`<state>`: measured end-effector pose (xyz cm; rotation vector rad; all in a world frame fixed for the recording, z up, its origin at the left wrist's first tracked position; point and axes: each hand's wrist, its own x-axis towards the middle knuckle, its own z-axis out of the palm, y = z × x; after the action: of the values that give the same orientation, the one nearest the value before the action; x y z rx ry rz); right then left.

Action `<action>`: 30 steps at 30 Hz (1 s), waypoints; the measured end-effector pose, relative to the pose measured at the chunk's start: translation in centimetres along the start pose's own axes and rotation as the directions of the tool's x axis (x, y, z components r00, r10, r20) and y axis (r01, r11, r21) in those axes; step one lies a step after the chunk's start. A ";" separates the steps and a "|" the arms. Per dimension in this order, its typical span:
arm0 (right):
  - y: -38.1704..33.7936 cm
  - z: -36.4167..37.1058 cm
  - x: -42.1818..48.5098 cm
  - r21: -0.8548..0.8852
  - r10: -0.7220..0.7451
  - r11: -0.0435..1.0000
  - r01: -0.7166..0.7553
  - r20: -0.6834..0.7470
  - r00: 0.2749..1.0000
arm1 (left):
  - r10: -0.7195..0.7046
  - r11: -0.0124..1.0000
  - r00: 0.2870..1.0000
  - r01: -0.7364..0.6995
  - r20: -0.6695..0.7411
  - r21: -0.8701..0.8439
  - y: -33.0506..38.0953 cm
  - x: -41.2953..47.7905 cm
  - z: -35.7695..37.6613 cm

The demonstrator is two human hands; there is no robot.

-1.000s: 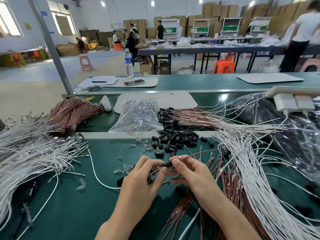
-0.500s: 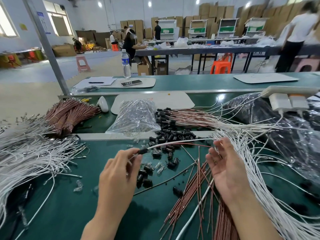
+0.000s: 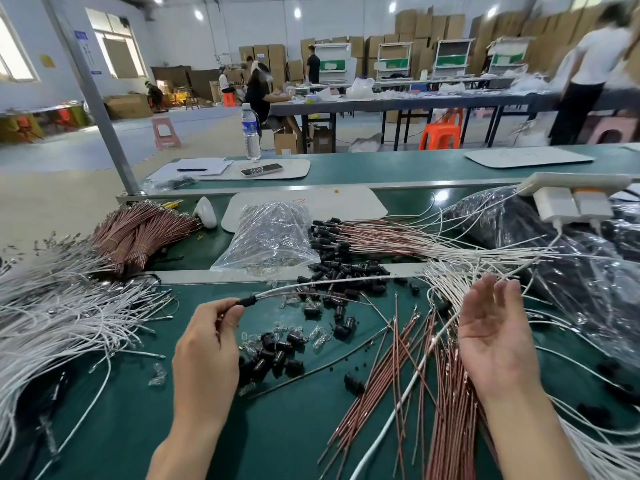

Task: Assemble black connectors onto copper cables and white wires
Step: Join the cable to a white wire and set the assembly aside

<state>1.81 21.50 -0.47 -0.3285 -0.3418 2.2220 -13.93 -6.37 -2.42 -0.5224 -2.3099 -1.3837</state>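
Green desk (image 3: 114,410) in a factory hall: one assembly in hand, much stock unworked.

Left hand (image 3: 207,348) pinches a black connector (image 3: 246,301) that looks seated on a white wire (image 3: 329,282) and a copper cable (image 3: 298,292). Right hand (image 3: 491,327) is released, palm up, holding nothing. The held piece's long axis runs roughly left to right above the desk, with the connector end pointing left. Finished assemblies (image 3: 363,235) lie behind it. Loose connectors (image 3: 277,351), loose copper cables (image 3: 391,375) and heaped white wires (image 3: 52,323) remain, so in my judgement most work is outstanding.
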 end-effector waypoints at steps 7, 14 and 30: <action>4.8 1.6 -2.8 -0.659 0.517 0.727 -0.195 0.339 0.786 | -0.128 0.918 0.987 0.156 0.099 -0.365 2.1 -1.0 1.4; 8.7 2.0 -5.0 -0.837 0.441 0.547 0.037 0.325 0.837 | 0.078 0.932 0.925 0.064 0.371 -0.356 3.1 -3.0 3.2; 9.1 1.7 -5.0 -0.760 0.369 0.649 0.029 0.347 0.862 | 0.166 0.959 0.913 -0.061 0.374 -0.276 3.3 -3.4 3.3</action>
<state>-2.25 11.86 -1.50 -0.2333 -1.5986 2.2228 -9.80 -2.35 -3.10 -1.0915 -2.3552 -1.6569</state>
